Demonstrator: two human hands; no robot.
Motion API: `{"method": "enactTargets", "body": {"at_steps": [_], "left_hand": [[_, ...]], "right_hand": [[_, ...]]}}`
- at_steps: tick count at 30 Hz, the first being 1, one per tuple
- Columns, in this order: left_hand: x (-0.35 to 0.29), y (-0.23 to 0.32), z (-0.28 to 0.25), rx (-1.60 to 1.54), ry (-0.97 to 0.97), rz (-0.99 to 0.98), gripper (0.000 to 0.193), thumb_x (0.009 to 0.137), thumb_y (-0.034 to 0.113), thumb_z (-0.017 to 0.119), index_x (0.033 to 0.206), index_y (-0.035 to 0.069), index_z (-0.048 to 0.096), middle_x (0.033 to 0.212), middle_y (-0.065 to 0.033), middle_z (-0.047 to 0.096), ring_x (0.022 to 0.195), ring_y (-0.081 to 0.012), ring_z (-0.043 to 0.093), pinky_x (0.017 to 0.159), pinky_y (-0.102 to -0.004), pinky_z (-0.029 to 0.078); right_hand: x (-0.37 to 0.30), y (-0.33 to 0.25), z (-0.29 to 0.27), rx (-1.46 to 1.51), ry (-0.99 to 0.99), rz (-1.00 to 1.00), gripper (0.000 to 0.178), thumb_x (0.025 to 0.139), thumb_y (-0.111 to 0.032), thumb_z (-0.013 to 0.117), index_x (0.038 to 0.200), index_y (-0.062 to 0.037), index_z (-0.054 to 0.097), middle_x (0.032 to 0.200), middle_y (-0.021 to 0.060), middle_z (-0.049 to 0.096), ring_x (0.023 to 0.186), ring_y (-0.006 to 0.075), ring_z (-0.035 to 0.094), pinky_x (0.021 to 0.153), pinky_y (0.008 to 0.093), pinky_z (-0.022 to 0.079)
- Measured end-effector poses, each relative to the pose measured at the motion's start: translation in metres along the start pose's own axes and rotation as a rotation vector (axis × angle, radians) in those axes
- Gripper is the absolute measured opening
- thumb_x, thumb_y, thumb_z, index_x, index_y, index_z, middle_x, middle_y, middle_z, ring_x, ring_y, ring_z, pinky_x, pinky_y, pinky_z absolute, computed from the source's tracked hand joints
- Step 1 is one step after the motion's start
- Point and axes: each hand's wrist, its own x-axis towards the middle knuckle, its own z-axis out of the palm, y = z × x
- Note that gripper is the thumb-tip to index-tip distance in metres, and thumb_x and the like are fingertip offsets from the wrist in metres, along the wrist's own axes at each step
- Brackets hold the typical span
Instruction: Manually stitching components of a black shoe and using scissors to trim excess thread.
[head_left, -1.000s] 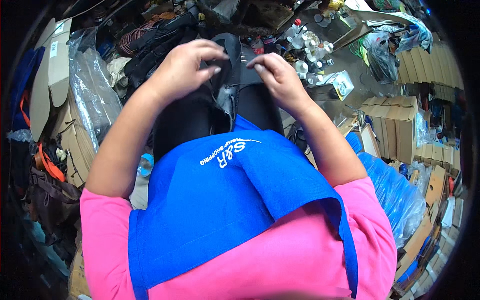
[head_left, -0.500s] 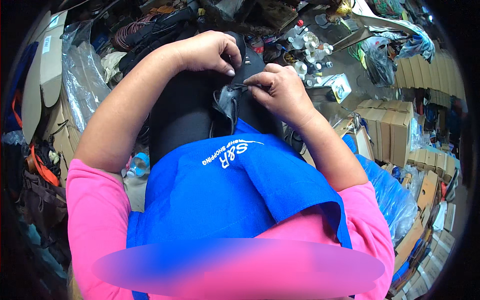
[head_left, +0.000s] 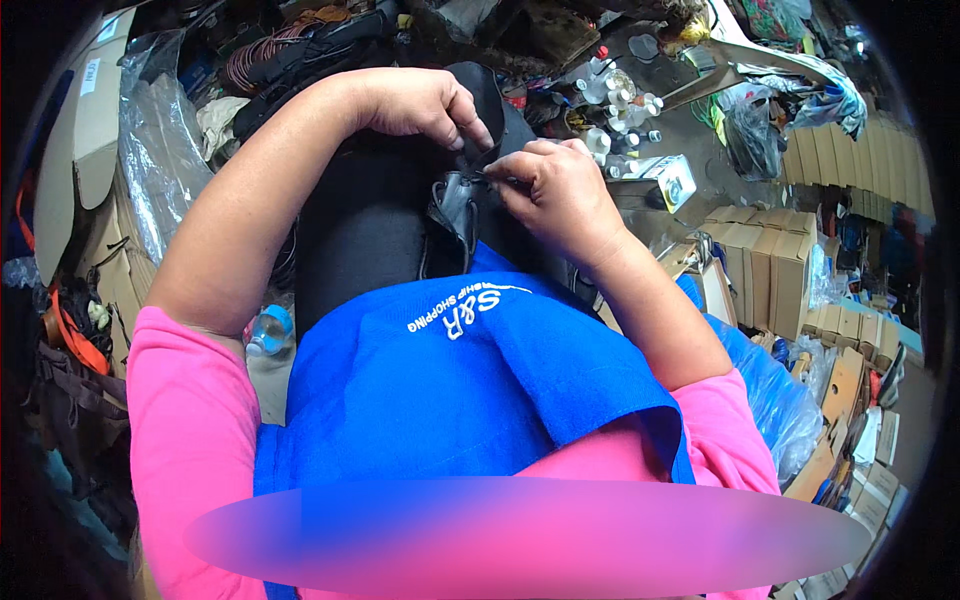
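Note:
What looks like a black lace-up shoe (head_left: pixel 453 212) rests between my dark-trousered thighs, its opening toward me and thin cords at its top. My right hand (head_left: pixel 560 195) is closed in a pinch at the top of it, on a thin dark lace (head_left: pixel 478 174). Just left of that, my left hand (head_left: pixel 430 108) bends over the far part, thumb and fingertips drawn close to the same spot. Whether its fingertips grip the lace is too small to see. A blue apron (head_left: pixel 430 380) covers my lap below the hands.
Clear bottles (head_left: pixel 620 100) crowd the floor ahead to the right, beside a white box (head_left: pixel 660 180). Stacked cardboard (head_left: pixel 760 260) and blue plastic sheeting (head_left: pixel 765 385) lie right. A bottle with a blue cap (head_left: pixel 270 330) is near my left elbow. Cardboard sheets (head_left: pixel 85 130) stand left.
My left hand has shifted slightly right and down, its fingertips now nearer the right hand. The right hand keeps its pinch at the lace, almost in place.

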Motion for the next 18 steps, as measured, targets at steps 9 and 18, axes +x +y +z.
{"method": "enactTargets", "body": {"at_steps": [9, 18], "left_hand": [[0.002, 0.002, -0.002, 0.053, -0.005, 0.042, 0.037, 0.075, 0.005, 0.063, 0.112, 0.008, 0.069, 0.082, -0.0056, 0.056, 0.084, -0.0189, 0.054, 0.081, -0.0307, 0.044], [0.010, 0.011, 0.002, 0.244, 0.086, 0.025, 0.032, 0.074, 0.012, 0.073, 0.106, 0.013, 0.072, 0.096, -0.0074, 0.059, 0.096, -0.0227, 0.058, 0.087, -0.0321, 0.045]], "right_hand": [[0.012, 0.014, -0.010, 0.131, -0.029, -0.014, 0.013, 0.074, -0.020, 0.070, 0.084, -0.0134, 0.073, 0.078, 0.0058, 0.066, 0.079, 0.0250, 0.064, 0.072, 0.0378, 0.049], [0.008, 0.023, 0.001, 0.249, -0.031, 0.004, 0.014, 0.074, -0.017, 0.072, 0.087, -0.0125, 0.073, 0.077, 0.0079, 0.062, 0.080, 0.0254, 0.063, 0.070, 0.0355, 0.049]]}}
